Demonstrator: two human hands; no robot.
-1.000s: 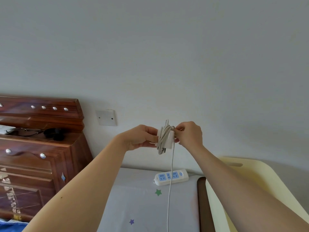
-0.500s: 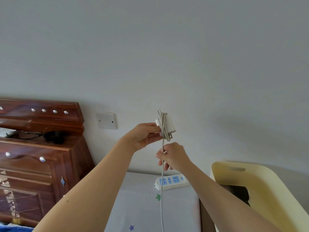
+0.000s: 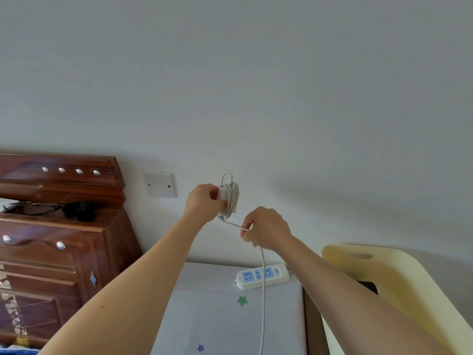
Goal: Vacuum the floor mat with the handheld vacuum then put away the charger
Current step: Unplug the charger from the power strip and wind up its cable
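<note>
Head view, from the left: a dark wooden cabinet [image 3: 51,252] with metal studs stood against the pale wall. On its top lay a pair of glasses [image 3: 30,208] and, just beside them, a small black object [image 3: 79,210] too dim to identify. A blank white wall plate [image 3: 160,184] sat on the wall to the right of the cabinet.

Near the middle, the left hand [image 3: 203,202] was raised in front of the wall, its fingers curled around the white charger [image 3: 222,193], which it held in the air. Several loops of the white cable [image 3: 262,290] were wound around the charger block. From the bottom of the coil a short stretch of cable ran down and right to the right hand [image 3: 266,228], which pinched it between thumb and curled fingers. Below that hand the cable hung straight down, out of the bottom edge.

Beneath the hands lay a pale cover [image 3: 204,316] printed with small stars, and on it a white power strip [image 3: 263,276] with blue sockets, the hanging cable crossing in front of it. At the far right stood a cream plastic panel [image 3: 384,278] with a handle slot.
</note>
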